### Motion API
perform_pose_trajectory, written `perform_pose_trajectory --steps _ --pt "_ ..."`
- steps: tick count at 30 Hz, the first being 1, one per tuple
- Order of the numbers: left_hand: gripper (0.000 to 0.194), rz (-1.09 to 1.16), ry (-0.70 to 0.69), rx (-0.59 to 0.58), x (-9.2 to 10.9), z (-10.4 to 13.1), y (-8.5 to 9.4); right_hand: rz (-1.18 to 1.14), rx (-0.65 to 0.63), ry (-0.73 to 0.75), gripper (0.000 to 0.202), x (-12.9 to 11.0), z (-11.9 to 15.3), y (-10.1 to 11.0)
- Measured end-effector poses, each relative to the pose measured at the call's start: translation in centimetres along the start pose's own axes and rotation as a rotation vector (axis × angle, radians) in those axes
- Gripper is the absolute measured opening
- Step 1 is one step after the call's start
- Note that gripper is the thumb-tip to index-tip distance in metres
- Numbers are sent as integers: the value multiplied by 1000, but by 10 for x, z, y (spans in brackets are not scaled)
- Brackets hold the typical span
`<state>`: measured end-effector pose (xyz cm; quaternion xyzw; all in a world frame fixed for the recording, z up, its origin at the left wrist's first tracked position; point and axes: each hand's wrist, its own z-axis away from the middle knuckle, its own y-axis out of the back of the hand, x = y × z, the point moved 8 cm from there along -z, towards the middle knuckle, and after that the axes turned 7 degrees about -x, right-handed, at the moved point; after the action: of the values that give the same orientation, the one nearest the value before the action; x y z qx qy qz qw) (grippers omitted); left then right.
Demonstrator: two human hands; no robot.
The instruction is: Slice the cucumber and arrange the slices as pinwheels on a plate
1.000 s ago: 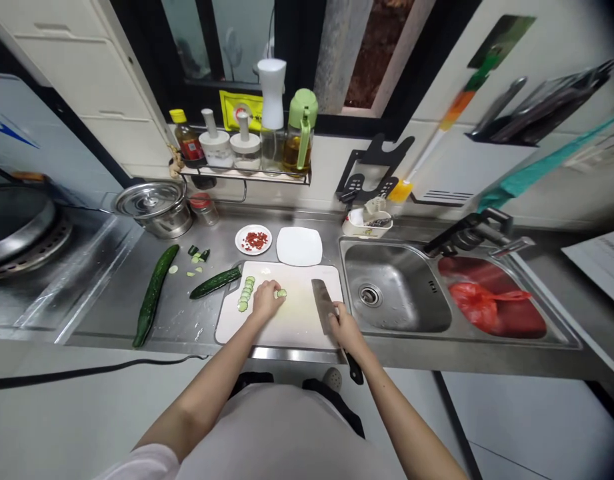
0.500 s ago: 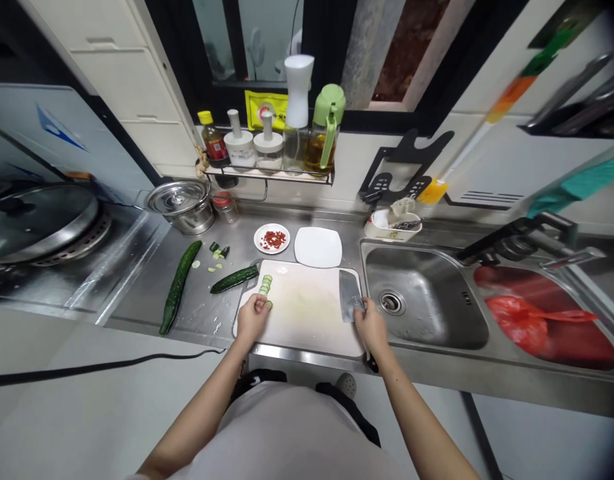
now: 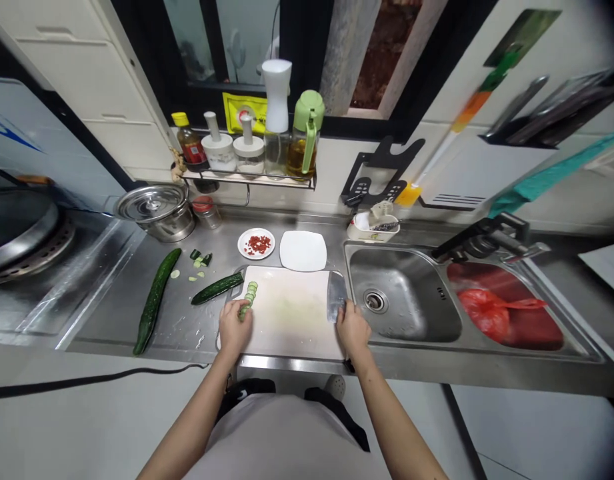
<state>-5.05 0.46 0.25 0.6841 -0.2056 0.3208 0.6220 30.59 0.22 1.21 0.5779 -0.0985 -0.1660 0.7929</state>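
A pale cutting board lies on the steel counter. On its left side is a short overlapping row of cucumber slices. My left hand is closed, fingertips pinching the near end of that row. At the board's right edge my right hand grips a kitchen knife; its broad blade lies flat over the board, and the dark handle is mostly hidden under the hand. A cut cucumber rests beside the board's left edge, and a whole cucumber lies farther left.
Cucumber scraps lie between the cucumbers and a lidded steel pot. Behind the board stand a small plate of chopped red pieces and a white square plate. A sink is on the right. Above is a condiment rack.
The view has shifted to the right. A loose slice at my left fingertips now sits against the row's near end. My right hand stays on the knife at the board's right edge.
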Motion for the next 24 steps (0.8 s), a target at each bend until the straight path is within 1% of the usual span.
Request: perform_pose_trajectory --steps 2,4,6,8,11,14,18,21,24 --pt "21 93 -30 -4 17 -10 -8 15 14 9 36 -1 0 1" --pt "22 158 -39 -25 32 -25 -21 29 18 21 34 -1 1 1" --pt "24 198 -21 -44 42 -43 -35 24 17 14 33 1 1 2" --pt "29 219 37 -75 45 -62 -50 -3 35 6 35 2 -1 6" --pt "36 224 135 -147 46 -88 -70 -70 102 53 40 -3 -12 21" --pt "44 205 194 -201 47 -113 -84 -122 139 146 39 -19 -36 41" --pt "50 140 225 -264 52 -140 -103 -132 98 217 38 -47 -82 60" --pt "50 135 263 -295 51 -155 -120 -125 37 200 34 -65 -116 61" --pt "48 153 250 -297 51 -165 -134 -136 -45 157 32 -76 -143 50"
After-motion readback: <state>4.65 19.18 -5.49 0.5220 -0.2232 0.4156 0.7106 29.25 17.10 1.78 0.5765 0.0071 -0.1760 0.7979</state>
